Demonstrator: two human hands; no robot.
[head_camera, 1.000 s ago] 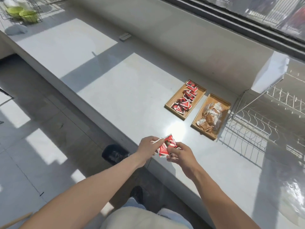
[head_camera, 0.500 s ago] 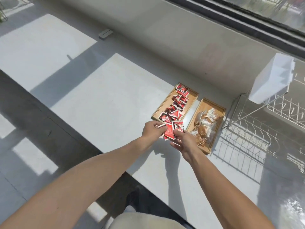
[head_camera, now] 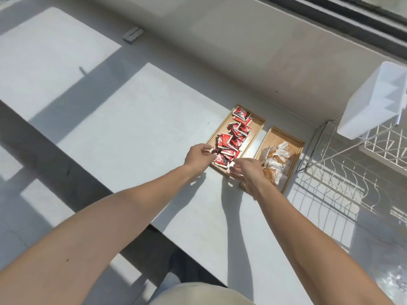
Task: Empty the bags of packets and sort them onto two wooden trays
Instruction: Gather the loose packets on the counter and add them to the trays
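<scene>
Two wooden trays lie side by side on the white counter. The left tray (head_camera: 258, 123) holds a pile of red packets (head_camera: 233, 139). The right tray (head_camera: 278, 137) holds brown-and-white packets (head_camera: 275, 160). My left hand (head_camera: 198, 156) is at the near left corner of the left tray, fingertips slightly apart against the edge of the red pile, with nothing lifted in it. My right hand (head_camera: 246, 172) hovers over the near ends of both trays, fingers spread and empty. It hides the near left corner of the right tray.
A white wire dish rack (head_camera: 343, 186) stands just right of the trays, with a white plastic box (head_camera: 374, 100) on its top. A small grey block (head_camera: 132, 34) lies far back on the counter. The counter's front edge runs diagonally below my arms.
Both hands carried a bunch of red packets forward from the counter's front edge to the left tray. The packets now lie on that tray's pile and both hands have let go.
</scene>
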